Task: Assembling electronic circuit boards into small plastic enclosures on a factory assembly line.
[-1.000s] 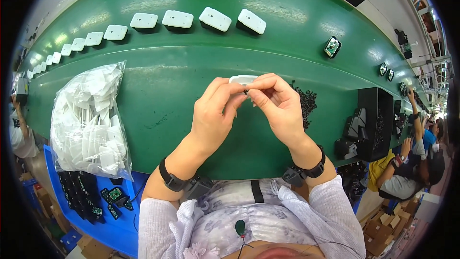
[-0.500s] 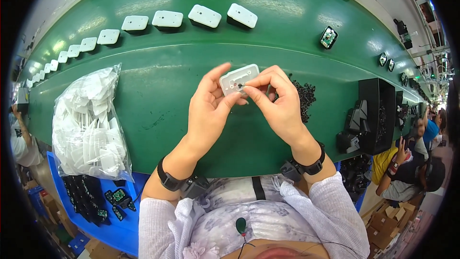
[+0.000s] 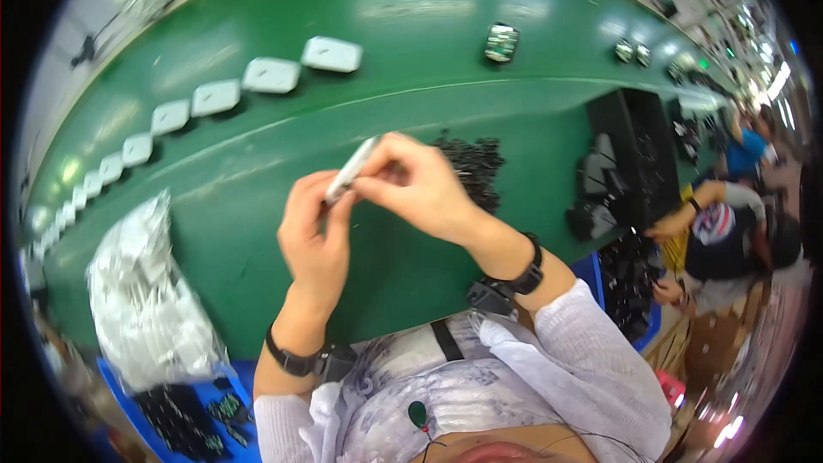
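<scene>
A white rounded plastic cover is tilted edge-on between my hands, so its inner face is hidden. My left hand is closed on its lower end, thumb on one side and fingers on the other. The fingers of my right hand are closed around the upper end. Whether a small black part is still in the right fingertips cannot be seen. Just right of that hand, a pile of small black parts lies on the green table.
A clear bag of white covers lies at the left, above a blue bin. A row of white-topped cases curves along the far left. A circuit-board unit sits at the back; a black box stands right.
The cover has turned from face-up to edge-on. My view has shifted, and the scene is slightly blurred. The right fingers have moved from the cover's inner face to its upper end.
</scene>
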`<state>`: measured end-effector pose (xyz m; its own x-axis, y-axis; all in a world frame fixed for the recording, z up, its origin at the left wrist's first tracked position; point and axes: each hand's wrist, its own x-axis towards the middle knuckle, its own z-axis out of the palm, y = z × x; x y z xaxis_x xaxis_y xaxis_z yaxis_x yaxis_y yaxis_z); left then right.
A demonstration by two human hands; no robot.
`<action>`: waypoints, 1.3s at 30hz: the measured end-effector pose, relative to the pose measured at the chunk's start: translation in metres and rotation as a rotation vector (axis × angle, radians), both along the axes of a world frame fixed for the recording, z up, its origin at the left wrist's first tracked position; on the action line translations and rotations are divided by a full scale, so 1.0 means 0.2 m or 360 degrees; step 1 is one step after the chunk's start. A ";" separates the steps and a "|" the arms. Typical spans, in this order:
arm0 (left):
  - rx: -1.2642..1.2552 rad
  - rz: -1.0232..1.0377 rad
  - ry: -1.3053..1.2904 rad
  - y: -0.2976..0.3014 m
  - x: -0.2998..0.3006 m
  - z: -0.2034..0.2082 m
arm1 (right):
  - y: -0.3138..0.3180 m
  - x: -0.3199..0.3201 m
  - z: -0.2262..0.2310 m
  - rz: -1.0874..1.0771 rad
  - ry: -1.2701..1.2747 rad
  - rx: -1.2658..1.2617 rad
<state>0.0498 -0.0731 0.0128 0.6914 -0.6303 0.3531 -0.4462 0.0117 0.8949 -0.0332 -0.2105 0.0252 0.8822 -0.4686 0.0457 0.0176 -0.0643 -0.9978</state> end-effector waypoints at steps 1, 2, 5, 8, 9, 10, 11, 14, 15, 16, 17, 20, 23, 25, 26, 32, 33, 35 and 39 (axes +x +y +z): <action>-0.0039 0.0005 0.0014 0.01 -0.01 0.01 | 0.00 0.01 0.01 0.0040 0.0060 0.0185; -0.0075 0.0010 0.0028 0.01 -0.02 0.01 | 0.01 0.01 0.02 0.0080 0.0111 0.0375; -0.0059 -0.0081 0.0048 -0.02 -0.04 0.02 | -0.01 -0.03 -0.02 -0.0264 0.0047 -0.0217; -0.0041 -0.0209 0.0207 -0.02 -0.05 0.02 | -0.07 -0.08 0.05 -0.0056 0.0071 -0.0320; -0.0084 -0.0245 0.0413 -0.02 -0.06 0.02 | -0.11 -0.08 0.06 0.0179 0.0194 -0.0157; -0.0119 -0.0253 0.0615 0.00 -0.05 0.02 | -0.12 -0.08 0.10 0.0211 0.0158 -0.0256; -0.0093 -0.0316 0.0664 0.01 -0.04 0.02 | -0.11 -0.09 0.13 0.0226 0.0196 -0.0230; -0.0088 -0.0384 0.0804 0.01 -0.04 0.03 | -0.11 -0.13 0.12 0.0201 0.0170 -0.0120; -0.0137 -0.0418 0.0885 0.02 -0.03 0.02 | -0.11 -0.13 0.10 0.0209 0.0101 -0.0030; -0.0138 -0.0425 0.0877 0.02 -0.02 0.02 | -0.10 -0.12 0.10 0.0203 0.0093 -0.0034; -0.0220 -0.0443 0.0995 0.02 -0.01 0.02 | -0.09 -0.11 0.09 0.0158 0.0056 0.0049; -0.0297 -0.0266 0.1097 -0.02 0.00 0.05 | -0.12 -0.08 0.07 0.0232 0.0061 0.0003; -0.0253 -0.0161 0.0936 0.03 0.13 -0.02 | -0.26 -0.04 0.17 0.0070 0.0219 -0.0785; 0.0153 -0.0056 0.0700 0.06 0.22 -0.06 | -0.51 0.01 0.14 -0.0712 0.0276 -0.1716; 0.0141 -0.0071 0.0694 0.05 0.22 -0.07 | -0.68 0.03 0.11 -0.1025 0.0442 -0.1957; 0.0666 0.0152 -0.0626 0.06 0.26 -0.15 | -1.16 0.16 0.03 -0.0500 0.1560 -0.1442; 0.0790 0.0124 -0.0458 0.06 0.24 -0.11 | -1.16 0.17 0.03 -0.0519 0.1564 -0.1438; 0.0844 0.0197 -0.0514 0.05 0.20 -0.09 | -1.15 0.17 0.00 -0.0657 0.1294 -0.1337; 0.1162 0.0307 -0.0855 0.09 0.07 -0.03 | -0.94 0.03 0.03 -0.0634 0.0520 -0.0900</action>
